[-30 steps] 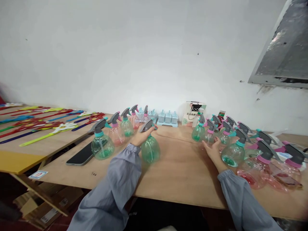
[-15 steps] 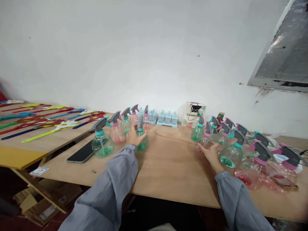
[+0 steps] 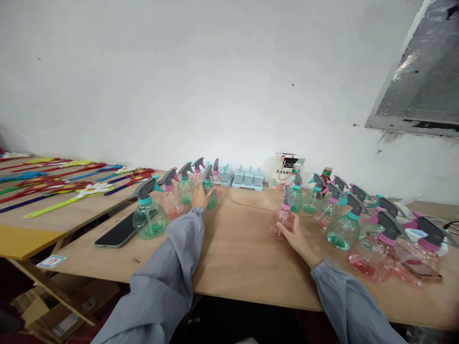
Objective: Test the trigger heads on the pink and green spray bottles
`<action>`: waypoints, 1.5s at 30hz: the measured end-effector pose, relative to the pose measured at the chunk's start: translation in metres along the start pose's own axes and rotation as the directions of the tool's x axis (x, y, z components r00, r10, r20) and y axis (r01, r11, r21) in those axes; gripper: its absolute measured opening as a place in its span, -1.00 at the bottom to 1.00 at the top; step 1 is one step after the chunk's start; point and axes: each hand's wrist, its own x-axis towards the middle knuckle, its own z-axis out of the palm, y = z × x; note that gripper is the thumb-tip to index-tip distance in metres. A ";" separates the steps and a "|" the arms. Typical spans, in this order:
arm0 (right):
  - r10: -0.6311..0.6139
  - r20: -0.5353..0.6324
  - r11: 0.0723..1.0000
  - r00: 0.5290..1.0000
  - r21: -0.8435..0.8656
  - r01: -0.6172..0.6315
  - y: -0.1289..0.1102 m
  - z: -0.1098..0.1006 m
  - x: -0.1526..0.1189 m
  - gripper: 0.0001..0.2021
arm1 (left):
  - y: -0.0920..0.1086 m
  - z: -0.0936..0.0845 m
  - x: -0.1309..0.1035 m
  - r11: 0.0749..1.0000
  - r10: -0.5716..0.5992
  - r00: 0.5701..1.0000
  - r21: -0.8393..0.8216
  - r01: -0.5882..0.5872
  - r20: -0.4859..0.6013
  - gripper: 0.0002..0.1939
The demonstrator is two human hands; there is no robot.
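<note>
Front edge of the wooden table [image 3: 251, 267] runs across below my forearms, both in grey-blue sleeves [image 3: 168, 267]. Near right: pink-tinted sprayer [image 3: 371, 260] with red liquid, phone [image 3: 425, 271] beside it. Near left: numbered label [image 3: 52, 261] at the table corner, then black-screened phone [image 3: 116, 232] lying flat, green-tinted sprayer [image 3: 149, 224] upright against its right side. My right hand [image 3: 294, 234] grasps the small pink bottle [image 3: 281, 223] low on its round body, thumb in front; bottle upright, right of table centre, left of the right-hand sprayer group. Can't tell if its base touches the wood. My left hand [image 3: 201, 197] is at the small green bottle [image 3: 211, 195], left of centre, thumb by its side; fingers partly hidden, can't tell if clenched on it or released. More sprayers, pink and green collars, stand around it and farther back on the right. Behind: light-blue moulds [image 3: 248, 178], printed box [image 3: 287, 171], red bottle [image 3: 326, 176]. Separate table on the left holds coloured hand-shaped sticks [image 3: 89, 192]. White wall [image 3: 215, 86] at the back.
</note>
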 end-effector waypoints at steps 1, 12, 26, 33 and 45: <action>-0.004 0.038 0.999 0.999 0.046 0.002 -0.001 0.001 -0.002 -0.23 | 0.001 0.002 0.002 1.000 -0.014 1.000 -0.011 0.014 0.005 -0.28; 0.062 0.194 0.981 0.979 0.171 -0.096 -0.019 0.009 -0.011 -0.20 | 0.051 -0.009 -0.031 0.997 -0.022 0.959 -0.076 0.000 -0.283 -0.33; -0.131 0.344 0.978 0.930 0.197 0.065 -0.027 0.047 -0.017 -0.22 | 0.128 0.013 -0.113 0.612 0.513 0.714 -0.786 0.084 0.476 -0.24; -0.115 -0.438 0.973 0.892 -0.231 0.012 0.016 -0.020 0.097 -0.15 | 0.107 -0.016 -0.098 0.609 0.503 0.676 -0.776 0.166 0.539 -0.23; -0.066 -0.353 0.973 0.933 -0.231 -0.018 0.052 -0.018 0.096 0.17 | 0.103 -0.029 -0.092 0.581 0.495 0.698 -0.795 0.177 0.517 -0.45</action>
